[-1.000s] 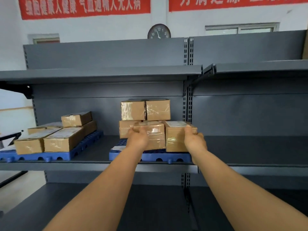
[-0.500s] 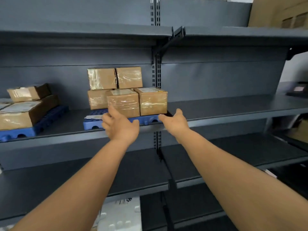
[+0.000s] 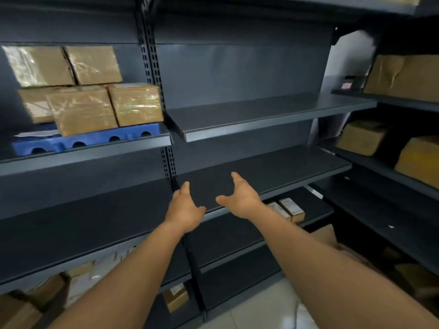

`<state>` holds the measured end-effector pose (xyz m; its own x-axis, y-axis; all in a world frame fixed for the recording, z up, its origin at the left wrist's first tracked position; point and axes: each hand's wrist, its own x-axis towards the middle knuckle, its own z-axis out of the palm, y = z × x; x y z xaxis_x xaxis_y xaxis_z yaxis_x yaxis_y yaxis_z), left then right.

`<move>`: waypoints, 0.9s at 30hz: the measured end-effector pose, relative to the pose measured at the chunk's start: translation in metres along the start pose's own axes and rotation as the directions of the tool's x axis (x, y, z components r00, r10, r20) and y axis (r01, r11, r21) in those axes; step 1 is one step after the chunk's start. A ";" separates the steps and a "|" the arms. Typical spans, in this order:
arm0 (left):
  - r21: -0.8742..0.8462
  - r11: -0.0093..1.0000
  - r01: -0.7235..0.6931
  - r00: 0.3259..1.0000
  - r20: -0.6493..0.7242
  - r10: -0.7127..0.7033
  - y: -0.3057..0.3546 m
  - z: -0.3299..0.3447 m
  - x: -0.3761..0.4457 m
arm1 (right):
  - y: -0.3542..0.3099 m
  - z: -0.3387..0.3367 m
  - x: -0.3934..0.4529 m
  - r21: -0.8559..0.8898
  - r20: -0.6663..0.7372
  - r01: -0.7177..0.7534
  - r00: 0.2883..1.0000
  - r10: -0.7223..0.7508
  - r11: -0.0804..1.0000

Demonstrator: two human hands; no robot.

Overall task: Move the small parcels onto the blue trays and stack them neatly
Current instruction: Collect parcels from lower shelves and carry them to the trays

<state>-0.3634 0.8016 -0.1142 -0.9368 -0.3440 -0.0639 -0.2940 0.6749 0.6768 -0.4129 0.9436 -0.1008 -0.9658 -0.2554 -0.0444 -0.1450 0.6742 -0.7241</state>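
Risk, as judged from this moment: the stack of brown cardboard parcels wrapped in clear tape [image 3: 95, 100] at the upper left of the frame stands two tiers high on the blue plastic tray with arched cut-outs [image 3: 99, 140], and the front parcels sit close to the tray's front edge — a careless addition or a nudge could push one forward off the tray and the grey metal shelf [image 3: 249, 115]. A second risk lies in the reach itself: the next small brown parcels with pale labels [image 3: 286, 210] rest on a lower shelf at centre right, partly hidden behind the right forearm, so a blind grab could catch only one or knock them askew. The picture is blurred at its edges, and further brown boxes at the far right and lower left cannot be read in detail. Grip: left hand [image 3: 185, 210] — fingers spread and loosely bent, holding nothing, touching nothing visible. Right hand [image 3: 240, 198] — likewise spread wide, thumb out, empty, poised in front of a bare middle shelf, well apart from the tray.
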 end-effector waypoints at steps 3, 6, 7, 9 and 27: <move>-0.003 1.000 0.031 0.995 0.097 -0.031 0.016 0.047 -0.003 | 0.050 -0.019 -0.003 -0.028 0.020 -0.037 0.999 0.038 0.999; 0.000 0.998 0.066 0.988 0.141 -0.065 0.038 0.095 -0.004 | 0.102 -0.041 -0.001 -0.072 0.052 -0.088 0.994 0.091 0.994; -0.002 0.997 0.076 0.986 0.151 -0.074 0.045 0.108 -0.004 | 0.116 -0.048 0.000 -0.090 0.056 -0.097 0.993 0.103 0.991; -0.008 0.996 0.094 0.982 0.167 -0.091 0.062 0.138 -0.003 | 0.148 -0.064 0.002 -0.111 0.065 -0.117 0.990 0.124 0.987; -0.147 0.966 0.214 0.948 0.271 -0.168 0.144 0.318 0.053 | 0.325 -0.135 0.068 -0.015 0.056 -0.277 0.959 0.277 0.961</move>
<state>-0.5159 1.0882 -0.2537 -0.8897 -0.2628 -0.3733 -0.4562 0.4825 0.7477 -0.5545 1.2395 -0.2463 -0.9546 -0.0970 -0.2816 0.1246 0.7288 -0.6733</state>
